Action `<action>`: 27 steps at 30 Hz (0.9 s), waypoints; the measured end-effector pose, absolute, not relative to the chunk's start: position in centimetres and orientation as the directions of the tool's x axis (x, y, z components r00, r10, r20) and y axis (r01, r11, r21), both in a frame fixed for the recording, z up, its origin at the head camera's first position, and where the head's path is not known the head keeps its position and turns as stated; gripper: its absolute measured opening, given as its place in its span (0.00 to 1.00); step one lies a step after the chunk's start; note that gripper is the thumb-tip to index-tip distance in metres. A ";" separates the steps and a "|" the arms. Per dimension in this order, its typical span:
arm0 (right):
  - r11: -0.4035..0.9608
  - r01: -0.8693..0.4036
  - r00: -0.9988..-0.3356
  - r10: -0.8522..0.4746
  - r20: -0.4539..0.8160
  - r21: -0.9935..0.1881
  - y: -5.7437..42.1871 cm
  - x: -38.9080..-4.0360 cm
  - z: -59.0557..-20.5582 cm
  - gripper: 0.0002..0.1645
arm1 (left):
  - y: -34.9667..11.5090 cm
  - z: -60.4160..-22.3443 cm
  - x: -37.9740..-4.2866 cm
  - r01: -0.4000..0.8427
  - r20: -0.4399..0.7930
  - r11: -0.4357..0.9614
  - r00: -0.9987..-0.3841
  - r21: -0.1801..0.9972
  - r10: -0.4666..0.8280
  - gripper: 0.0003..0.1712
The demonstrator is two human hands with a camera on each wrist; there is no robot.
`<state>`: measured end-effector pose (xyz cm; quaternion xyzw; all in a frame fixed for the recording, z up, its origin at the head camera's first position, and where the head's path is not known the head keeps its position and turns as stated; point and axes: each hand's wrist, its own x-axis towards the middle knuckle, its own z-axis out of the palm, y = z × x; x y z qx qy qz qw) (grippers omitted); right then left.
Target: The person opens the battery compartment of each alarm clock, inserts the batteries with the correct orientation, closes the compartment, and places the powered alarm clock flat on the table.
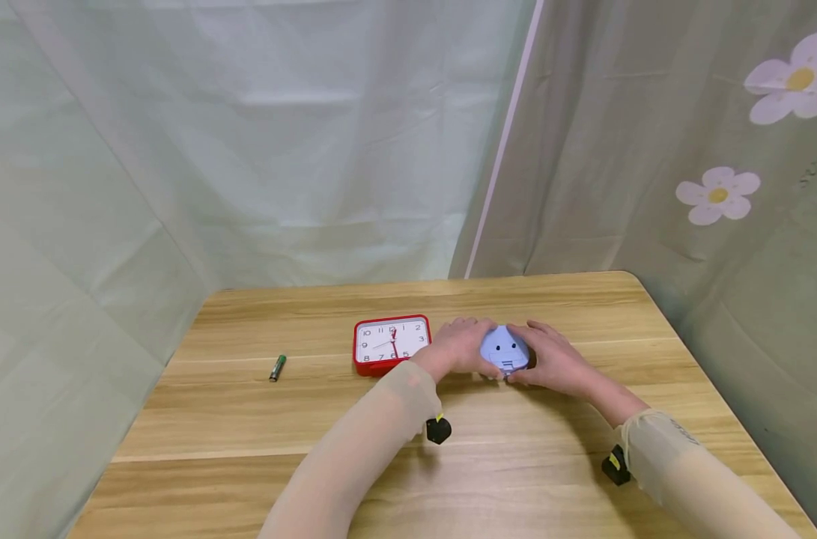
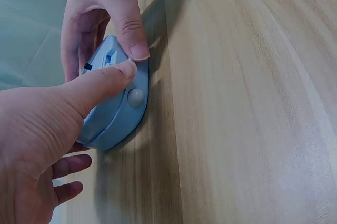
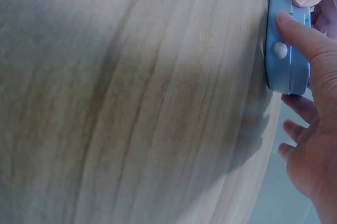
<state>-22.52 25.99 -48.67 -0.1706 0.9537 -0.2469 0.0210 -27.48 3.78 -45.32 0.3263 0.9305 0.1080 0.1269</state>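
Observation:
A small light-blue alarm clock (image 1: 505, 349) sits between both hands, its back towards me with two black knobs and a battery cover. Round whitish feet (image 2: 136, 97) show along its underside. My left hand (image 1: 460, 346) grips it from the left, and the thumb lies across the underside. From the other side my right hand (image 1: 553, 361) holds it, with its thumb (image 3: 285, 18) on that same face between the feet. Both thumb tips come close together at the near edge. Most of the other fingers are hidden behind the clock.
Left of the hands lies a red rectangular clock (image 1: 392, 343), white dial facing up, partly covered by the left wrist. Further left is a small green and black battery (image 1: 278, 368). Wooden table (image 1: 246, 449) beneath; hanging curtains (image 1: 314, 150) behind its far edge.

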 end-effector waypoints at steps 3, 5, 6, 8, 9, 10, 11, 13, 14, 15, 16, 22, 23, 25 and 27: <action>0.812 -0.308 -0.942 -0.334 0.037 -0.496 26.1 -22.6 -48.7 0.60 | 3.8 -45.4 -27.5 0.585 -0.155 0.759 -0.753 0.286 0.639 0.55; 0.806 -0.305 -0.942 -0.333 0.037 -0.507 26.2 -22.7 -48.7 0.61 | 3.8 -45.5 -27.4 0.589 -0.149 0.754 -0.751 0.290 0.644 0.55; 0.802 -0.305 -0.942 -0.334 0.038 -0.513 26.2 -22.7 -48.7 0.61 | 3.8 -45.5 -27.4 0.591 -0.145 0.752 -0.750 0.292 0.645 0.55; 0.796 -0.305 -0.942 -0.333 0.042 -0.522 26.2 -22.7 -48.8 0.61 | 3.8 -45.6 -27.5 0.595 -0.137 0.747 -0.747 0.295 0.650 0.55; 0.795 -0.302 -0.943 -0.331 0.041 -0.525 26.2 -22.7 -48.8 0.61 | 3.7 -45.6 -27.5 0.599 -0.133 0.745 -0.746 0.294 0.653 0.55; 0.794 -0.302 -0.943 -0.331 0.042 -0.527 26.2 -22.7 -48.8 0.61 | 3.7 -45.7 -27.5 0.604 -0.129 0.742 -0.744 0.291 0.656 0.55; 0.793 -0.301 -0.943 -0.330 0.041 -0.529 26.2 -22.7 -48.8 0.61 | 3.7 -45.7 -27.5 0.608 -0.125 0.740 -0.742 0.289 0.659 0.55; 0.793 -0.296 -0.944 -0.326 0.040 -0.532 26.1 -22.6 -48.6 0.60 | 3.7 -45.8 -27.5 0.616 -0.119 0.735 -0.738 0.283 0.664 0.55; 0.793 -0.294 -0.945 -0.324 0.039 -0.534 26.1 -22.5 -48.5 0.60 | 3.6 -45.7 -27.5 0.618 -0.116 0.734 -0.737 0.280 0.665 0.55; 0.793 -0.293 -0.946 -0.323 0.039 -0.534 26.1 -22.4 -48.4 0.61 | 3.6 -45.7 -27.4 0.620 -0.114 0.734 -0.737 0.278 0.666 0.55; 0.792 -0.293 -0.946 -0.322 0.041 -0.536 26.0 -22.3 -48.2 0.61 | 3.6 -45.6 -27.4 0.623 -0.111 0.732 -0.736 0.275 0.668 0.55; 0.773 -0.286 -0.946 -0.323 0.038 -0.566 26.0 -22.0 -47.3 0.64 | 3.5 -45.3 -27.0 0.639 -0.071 0.725 -0.736 0.256 0.673 0.55; 0.770 -0.284 -0.945 -0.324 0.033 -0.571 26.0 -22.0 -47.1 0.64 | 3.5 -45.3 -26.9 0.642 -0.064 0.723 -0.735 0.255 0.675 0.55; 0.762 -0.277 -0.945 -0.327 0.022 -0.585 26.0 -21.9 -46.8 0.66 | 3.4 -45.2 -26.8 0.648 -0.048 0.716 -0.732 0.259 0.679 0.56; 0.756 -0.278 -0.942 -0.335 0.014 -0.592 26.0 -21.8 -46.6 0.67 | 3.3 -45.1 -26.5 0.655 -0.034 0.706 -0.726 0.268 0.687 0.56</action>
